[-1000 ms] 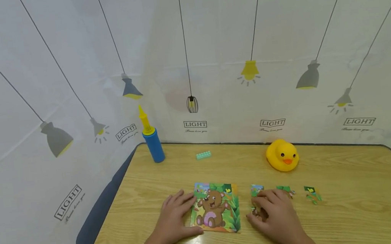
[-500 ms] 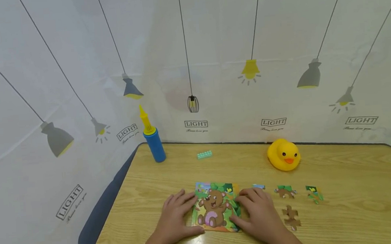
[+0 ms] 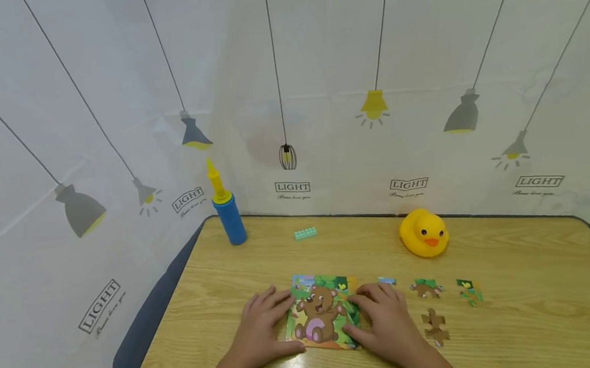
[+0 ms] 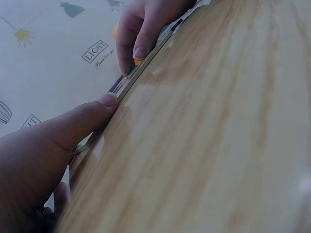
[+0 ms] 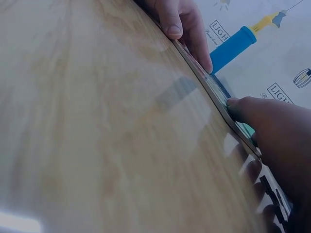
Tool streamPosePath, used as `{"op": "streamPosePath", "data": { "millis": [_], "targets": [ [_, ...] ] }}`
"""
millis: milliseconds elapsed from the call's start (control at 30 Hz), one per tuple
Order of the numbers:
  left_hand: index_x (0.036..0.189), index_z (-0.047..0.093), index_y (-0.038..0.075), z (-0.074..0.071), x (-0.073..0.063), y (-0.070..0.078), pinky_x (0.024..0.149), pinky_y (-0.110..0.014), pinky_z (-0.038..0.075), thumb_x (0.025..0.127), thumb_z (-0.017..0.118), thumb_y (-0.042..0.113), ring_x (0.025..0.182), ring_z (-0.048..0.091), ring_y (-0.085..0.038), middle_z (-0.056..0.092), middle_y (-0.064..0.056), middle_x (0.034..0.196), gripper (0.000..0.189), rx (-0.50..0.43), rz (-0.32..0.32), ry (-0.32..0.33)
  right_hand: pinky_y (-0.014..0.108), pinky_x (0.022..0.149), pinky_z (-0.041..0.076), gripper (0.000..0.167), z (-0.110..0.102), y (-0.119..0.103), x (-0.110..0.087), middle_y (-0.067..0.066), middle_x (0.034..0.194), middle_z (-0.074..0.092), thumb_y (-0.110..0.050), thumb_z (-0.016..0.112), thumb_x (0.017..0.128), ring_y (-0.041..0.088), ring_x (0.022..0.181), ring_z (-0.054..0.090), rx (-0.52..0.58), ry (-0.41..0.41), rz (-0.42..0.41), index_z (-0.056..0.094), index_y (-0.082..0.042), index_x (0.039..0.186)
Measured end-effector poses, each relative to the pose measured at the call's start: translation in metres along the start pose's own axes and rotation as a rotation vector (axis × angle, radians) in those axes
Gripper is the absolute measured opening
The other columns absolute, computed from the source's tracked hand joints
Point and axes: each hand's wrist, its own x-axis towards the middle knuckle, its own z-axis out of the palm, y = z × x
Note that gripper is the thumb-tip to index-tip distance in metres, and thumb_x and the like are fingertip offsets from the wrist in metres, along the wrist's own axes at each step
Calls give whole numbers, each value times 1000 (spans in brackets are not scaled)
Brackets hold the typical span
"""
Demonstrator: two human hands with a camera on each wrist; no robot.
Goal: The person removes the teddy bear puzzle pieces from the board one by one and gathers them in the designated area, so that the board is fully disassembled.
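Note:
A square bear picture puzzle (image 3: 318,315) lies flat near the table's front, between both hands. My left hand (image 3: 260,331) rests along its left side in the head view, fingers extended to the edge and thumb by the lower edge. On the other side, my right hand (image 3: 389,324) touches the right edge with its fingertips and lays its thumb on the picture. To the right lie loose jigsaw pieces: a brown one (image 3: 435,327), a green-and-brown one (image 3: 426,288) and one with a yellow patch (image 3: 469,291). A blue-topped piece (image 3: 387,281) is mostly hidden behind the right hand.
A yellow rubber duck (image 3: 423,233) sits at the back right. At the back left stands a blue and yellow hand pump (image 3: 229,212), with a mint toy brick (image 3: 306,233) to its right. A lamp-printed cloth (image 3: 333,146) hangs behind the wooden table (image 3: 534,315).
My right hand has moved left, off the loose pieces and onto the puzzle's right edge, uncovering the brown piece. The left hand stays at the left side.

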Motion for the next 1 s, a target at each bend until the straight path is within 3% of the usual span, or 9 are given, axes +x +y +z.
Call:
{"op": "streamPosePath", "data": {
  "millis": [233,567,1000],
  "targets": [
    [152,62,15,-1,0,0,121,-72,21,74,78,83,152,39,-40,55,-1,159,105,-21,-6,3,57,102,35,49,-1,-2,4,-3,127,62,-55,86,85,27,124,50,49,-43,57,77,-22,120],
    [152,62,15,1,-1,-1,121,-72,23,74,75,85,152,39,-40,55,0,159,106,-6,7,7,63,105,33,47,-6,-3,16,-1,128,59,-56,93,77,31,129,46,136,-156,203,75,-30,112],
    [152,62,16,2,0,-1,121,-72,24,74,76,84,152,39,-39,55,0,159,105,4,5,11,65,111,26,48,-7,-2,20,-1,130,57,-54,96,75,36,135,42,176,-184,237,72,-30,108]
  ]
}}
